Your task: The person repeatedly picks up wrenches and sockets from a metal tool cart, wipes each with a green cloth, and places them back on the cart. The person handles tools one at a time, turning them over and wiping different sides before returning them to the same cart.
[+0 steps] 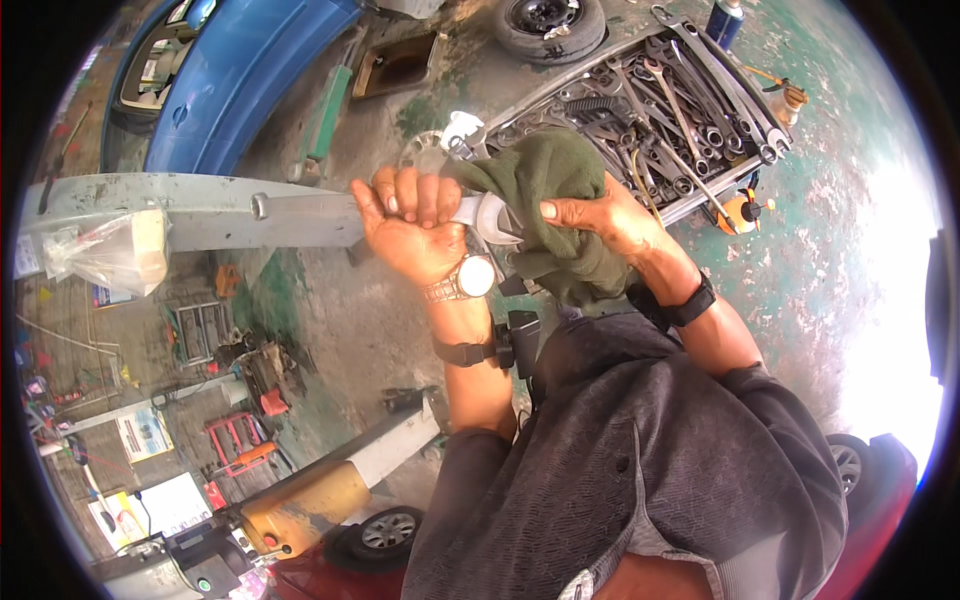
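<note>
Two bare hands are working close together in front of the chest, with a silver open-ended metal wrench [482, 216] lying between them. The left hand [415, 220] is clenching the wrench's shaft, its fingers curling over the top and the wrist, wearing a metal-banded watch [473, 277], bending upward below. The wrench's C-shaped open end is sticking out from this fist toward the right, resting against or just in front of a bunched dark green cloth [560, 180]. The right hand [610, 225] is grasping that cloth from its right side, the thumb pressing across the front and pointing at the wrench; the other fingers are hiding behind the fabric.

Just beyond the right hand, a rectangular metal tray [745, 172] is holding a heap of grey steel wrenches. Past the tray, a black tyre on a dark wheel [550, 28] is lying flat on the worn green-and-grey floor [800, 260]. Left of the left hand, a long grey metal beam [220, 210] is stretching away, appearing to run behind the fist.
</note>
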`<state>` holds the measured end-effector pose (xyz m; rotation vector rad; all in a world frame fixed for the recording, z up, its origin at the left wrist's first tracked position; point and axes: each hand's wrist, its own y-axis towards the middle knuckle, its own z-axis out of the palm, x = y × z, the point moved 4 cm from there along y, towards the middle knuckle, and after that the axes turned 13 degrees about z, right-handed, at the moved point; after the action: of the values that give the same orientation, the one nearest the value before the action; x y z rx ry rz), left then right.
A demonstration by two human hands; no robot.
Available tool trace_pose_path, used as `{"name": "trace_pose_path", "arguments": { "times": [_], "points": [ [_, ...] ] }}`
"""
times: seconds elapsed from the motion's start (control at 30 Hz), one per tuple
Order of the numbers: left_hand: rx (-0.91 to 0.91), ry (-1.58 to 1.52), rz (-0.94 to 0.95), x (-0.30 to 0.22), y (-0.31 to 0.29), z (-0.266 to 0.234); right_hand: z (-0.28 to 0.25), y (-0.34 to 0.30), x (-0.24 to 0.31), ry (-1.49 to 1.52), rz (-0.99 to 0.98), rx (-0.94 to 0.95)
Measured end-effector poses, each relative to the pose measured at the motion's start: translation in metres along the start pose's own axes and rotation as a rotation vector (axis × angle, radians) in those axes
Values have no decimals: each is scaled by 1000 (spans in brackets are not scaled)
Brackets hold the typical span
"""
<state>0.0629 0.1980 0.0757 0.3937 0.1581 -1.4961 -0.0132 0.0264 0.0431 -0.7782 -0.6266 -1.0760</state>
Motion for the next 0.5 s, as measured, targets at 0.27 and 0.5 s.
{"name": "trace_pose_path", "arguments": {
  "times": [0.27,0.5],
  "points": [
    [71,-81,-44,-5,1,-3,-30,1,18,41,-82,-330],
    [38,168,10,1,-3,-7,11,-9,23,-481,-77,-43]
  ]
}}
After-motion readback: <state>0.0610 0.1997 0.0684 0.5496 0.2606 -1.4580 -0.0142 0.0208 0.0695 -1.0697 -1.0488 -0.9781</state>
